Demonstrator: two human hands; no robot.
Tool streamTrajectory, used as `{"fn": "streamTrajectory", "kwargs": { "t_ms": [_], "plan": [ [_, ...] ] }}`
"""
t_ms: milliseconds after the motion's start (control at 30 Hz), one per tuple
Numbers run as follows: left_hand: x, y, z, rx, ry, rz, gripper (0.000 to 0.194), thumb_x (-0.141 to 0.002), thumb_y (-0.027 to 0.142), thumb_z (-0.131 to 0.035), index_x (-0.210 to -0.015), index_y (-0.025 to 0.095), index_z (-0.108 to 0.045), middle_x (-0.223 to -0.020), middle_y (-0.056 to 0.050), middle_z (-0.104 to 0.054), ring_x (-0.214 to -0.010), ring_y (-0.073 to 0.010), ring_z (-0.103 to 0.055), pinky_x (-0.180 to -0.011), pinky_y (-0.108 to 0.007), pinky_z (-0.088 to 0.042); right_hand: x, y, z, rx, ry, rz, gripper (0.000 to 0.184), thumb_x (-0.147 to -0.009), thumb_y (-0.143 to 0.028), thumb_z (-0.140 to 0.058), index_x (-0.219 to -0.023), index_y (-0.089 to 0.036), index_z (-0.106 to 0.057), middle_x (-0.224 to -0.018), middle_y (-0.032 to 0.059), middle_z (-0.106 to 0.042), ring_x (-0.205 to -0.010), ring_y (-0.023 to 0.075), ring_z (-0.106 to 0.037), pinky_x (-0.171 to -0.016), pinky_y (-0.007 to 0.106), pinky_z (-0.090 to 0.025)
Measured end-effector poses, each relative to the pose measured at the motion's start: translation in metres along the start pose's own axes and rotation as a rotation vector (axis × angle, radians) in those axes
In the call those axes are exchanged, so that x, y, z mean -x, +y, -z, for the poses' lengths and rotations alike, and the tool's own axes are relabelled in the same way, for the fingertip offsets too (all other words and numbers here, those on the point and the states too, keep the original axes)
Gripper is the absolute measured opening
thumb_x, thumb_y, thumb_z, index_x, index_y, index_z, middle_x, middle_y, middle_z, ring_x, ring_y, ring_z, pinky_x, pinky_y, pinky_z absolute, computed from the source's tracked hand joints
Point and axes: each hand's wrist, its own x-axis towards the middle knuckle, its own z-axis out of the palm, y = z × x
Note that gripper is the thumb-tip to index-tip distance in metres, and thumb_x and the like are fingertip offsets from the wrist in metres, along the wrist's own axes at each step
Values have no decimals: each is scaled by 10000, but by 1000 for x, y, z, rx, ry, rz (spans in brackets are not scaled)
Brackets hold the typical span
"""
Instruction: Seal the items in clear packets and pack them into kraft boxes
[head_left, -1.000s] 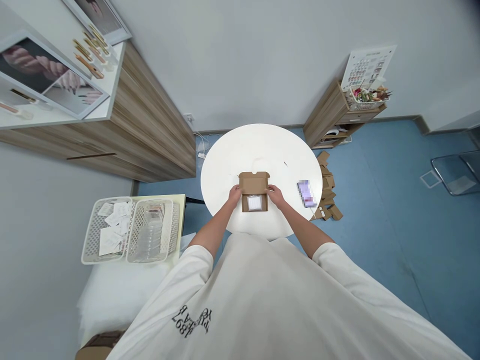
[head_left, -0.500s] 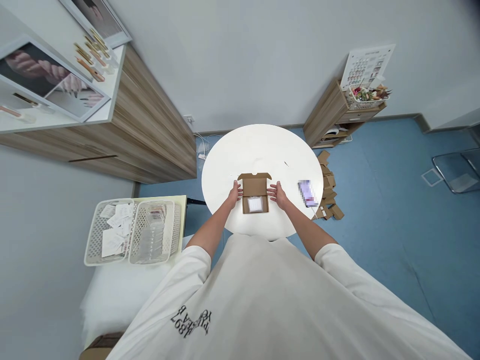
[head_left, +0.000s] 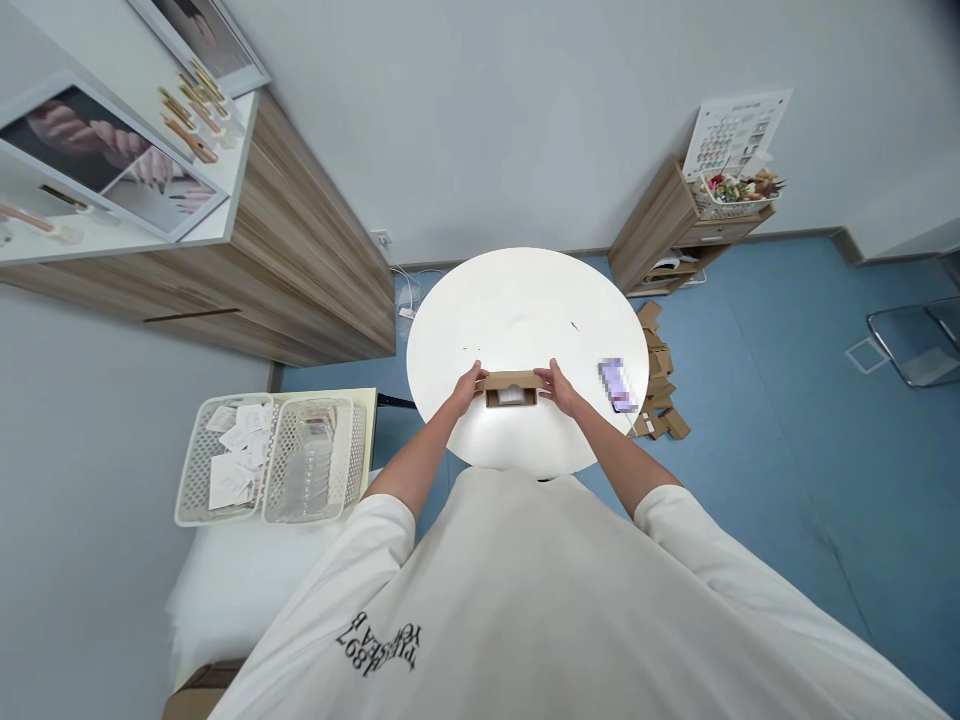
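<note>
One left hand and one right hand have fingers, pinching or not unclear, at opposite ends of a cardboard box on the white table's near half, whose tilted lid likely needs even pressure.

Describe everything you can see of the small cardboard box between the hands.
The small cardboard box is plain brown, oblong, and sits on the round white table, its long side across the person's view. Its lid is partly lowered, neither flat open nor shut; through the near gap a whitish item shows inside, too small to identify. The left hand and right hand are at its two ends, fingers by the lid; exact contact is unclear.
</note>
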Motion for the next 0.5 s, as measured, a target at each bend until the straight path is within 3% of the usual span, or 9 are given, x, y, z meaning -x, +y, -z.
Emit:
{"fn": "streamTrajectory", "kwargs": {
  "t_ms": [100,200,333,500],
  "plan": [
    [5,-16,-5,-188,24,-71,391,-869,582,-628,-971,211,-693,-1141,-109,-694,-1090,-280,-636,-923,-384,-508,3,12,-7,87,10,31,650,-978,-695,-348,-1262,-205,-667,-1352,119,-630,-1182,252,-610,-979,367,-516],
    [18,-36,-11,-386,84,-223,257,-873,384,-646,-1066,220,-689,-1289,-99,-637,-1253,-274,-565,-1056,-393,-458,9,34,-14,305,88,119,526,-936,-597,-525,-1297,-232,-639,-1401,99,-586,-1233,253,-574,-1041,399,-481],
    [37,-60,-17,-663,136,-338,351,-890,290,-601,-1230,223,-660,-1485,-102,-488,-1410,-270,-439,-1154,-413,-395,19,67,-20,610,144,247,501,-928,-482,-562,-1365,-238,-584,-1575,106,-386,-1429,267,-400,-1166,427,-369],
    [48,-76,-20,-903,94,-298,484,-896,268,-577,-1377,218,-595,-1539,-116,-453,-1438,-323,-403,-1155,-476,-392,24,87,-21,801,132,206,487,-952,-394,-529,-1406,-222,-563,-1595,120,-356,-1448,306,-373,-1169,470,-355]
  ]
}}
